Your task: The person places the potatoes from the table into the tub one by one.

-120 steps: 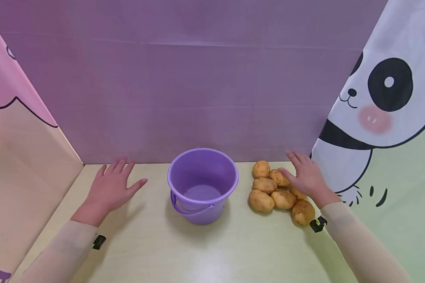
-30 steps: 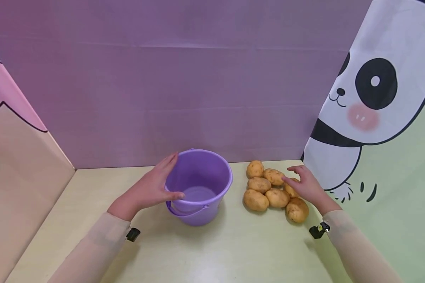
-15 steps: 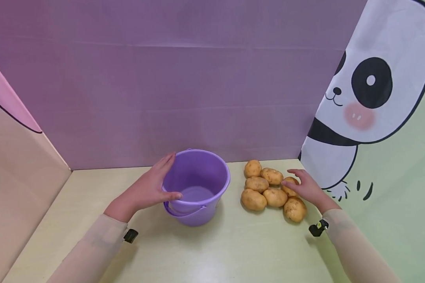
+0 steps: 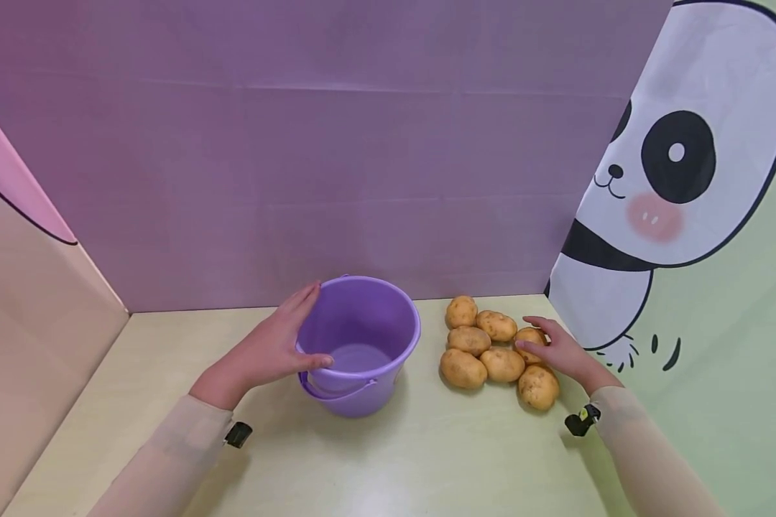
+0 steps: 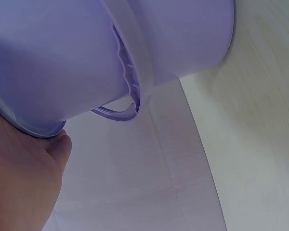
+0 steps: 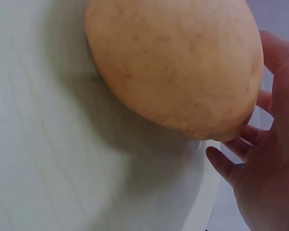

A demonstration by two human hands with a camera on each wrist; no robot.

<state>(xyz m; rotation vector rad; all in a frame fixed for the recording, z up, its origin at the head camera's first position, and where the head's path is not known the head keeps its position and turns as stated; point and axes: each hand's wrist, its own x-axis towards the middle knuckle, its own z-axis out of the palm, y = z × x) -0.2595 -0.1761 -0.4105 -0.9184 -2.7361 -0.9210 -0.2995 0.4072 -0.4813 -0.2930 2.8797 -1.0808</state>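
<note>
A purple bucket (image 4: 381, 388) stands upright on the table, its handle (image 4: 336, 395) hanging at the front left. My left hand (image 4: 261, 352) holds the left side of the bucket's rim, thumb at the front and fingers farther back. In the left wrist view, the left hand (image 5: 19, 173) lies against the rim. My right hand (image 4: 564, 352) is over the rightmost potato (image 4: 532, 336), thumb across its near side and fingers beyond it; a firm grip does not show. In the right wrist view, a large potato (image 6: 178, 62) partly hides the right hand (image 6: 269, 168).
Several other potatoes lie close together to the left and front, including a front-left potato (image 4: 463, 369) and a front-right potato (image 4: 539, 388). A purple backdrop (image 4: 362, 179) rises behind the table (image 4: 375, 467). A panda-printed sheet (image 4: 679, 215) bounds the right side.
From beside the bucket, my left hand has come right to its rim. My right hand has moved down around the rightmost potato. The bucket and potatoes stay in place while the view shifts slightly.
</note>
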